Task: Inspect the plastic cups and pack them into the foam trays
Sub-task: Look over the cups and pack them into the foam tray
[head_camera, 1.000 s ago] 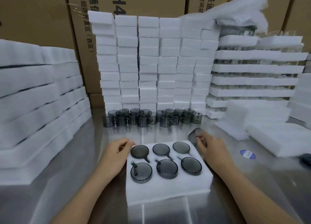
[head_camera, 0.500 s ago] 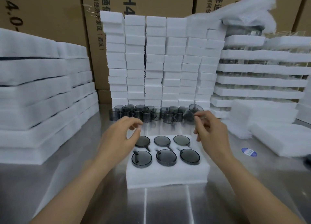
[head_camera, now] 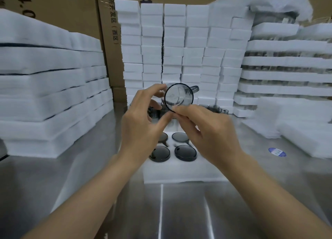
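Head view: the cup [head_camera: 178,96] has gone from beside the tray [head_camera: 179,172] up to eye level, mouth toward the camera.
Left hand [head_camera: 142,123] curls round its side and right hand [head_camera: 206,130] pinches the lower rim, so this looks like inspection, with packing still to come. Around: cartons [head_camera: 71,10], foam stacks [head_camera: 172,46], steel table [head_camera: 89,184], loose cups [head_camera: 213,107].

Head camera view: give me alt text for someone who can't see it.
A left hand and a right hand hold a smoky plastic cup up, end-on to the camera, above a foam tray with dark cups seated in it. Behind stand loose cups and white foam stacks on a steel table.
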Tool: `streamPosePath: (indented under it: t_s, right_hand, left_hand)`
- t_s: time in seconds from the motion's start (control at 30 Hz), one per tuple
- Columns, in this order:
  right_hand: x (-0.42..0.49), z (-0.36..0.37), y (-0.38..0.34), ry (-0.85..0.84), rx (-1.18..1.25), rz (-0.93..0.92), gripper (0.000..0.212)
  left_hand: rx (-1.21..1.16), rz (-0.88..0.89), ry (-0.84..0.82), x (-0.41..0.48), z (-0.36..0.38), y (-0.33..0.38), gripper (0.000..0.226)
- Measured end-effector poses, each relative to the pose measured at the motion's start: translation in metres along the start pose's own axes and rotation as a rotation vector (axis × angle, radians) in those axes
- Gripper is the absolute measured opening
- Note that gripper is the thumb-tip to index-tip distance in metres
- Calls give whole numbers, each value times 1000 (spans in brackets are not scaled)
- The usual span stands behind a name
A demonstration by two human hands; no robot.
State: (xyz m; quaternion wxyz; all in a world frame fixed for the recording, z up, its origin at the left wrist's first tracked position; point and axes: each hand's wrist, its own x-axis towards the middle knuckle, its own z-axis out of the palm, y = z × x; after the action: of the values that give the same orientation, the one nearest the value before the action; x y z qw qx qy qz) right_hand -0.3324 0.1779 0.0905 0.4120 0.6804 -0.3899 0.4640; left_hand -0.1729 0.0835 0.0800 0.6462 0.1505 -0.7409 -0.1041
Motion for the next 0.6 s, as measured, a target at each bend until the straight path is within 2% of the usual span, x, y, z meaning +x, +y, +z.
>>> streamPosePath:
  t_s: [0.23, 0.33, 0.43, 0.6]
  right_hand:
    - [3, -12, 9, 40, 117, 234, 41]
    - [2, -9, 13, 48, 50, 240, 50]
    - [-1, -5, 14, 33, 10, 191, 51]
    - [3, -7, 16, 61, 36, 259, 46]
  left_hand:
    - [-111, -114, 31, 1, 4, 2, 59]
    - [-118, -120, 18, 1, 6, 0, 59]
    - [-110, -130, -7, 1, 8, 0, 58]
    - [-258, -259, -94, 1, 8, 12, 40]
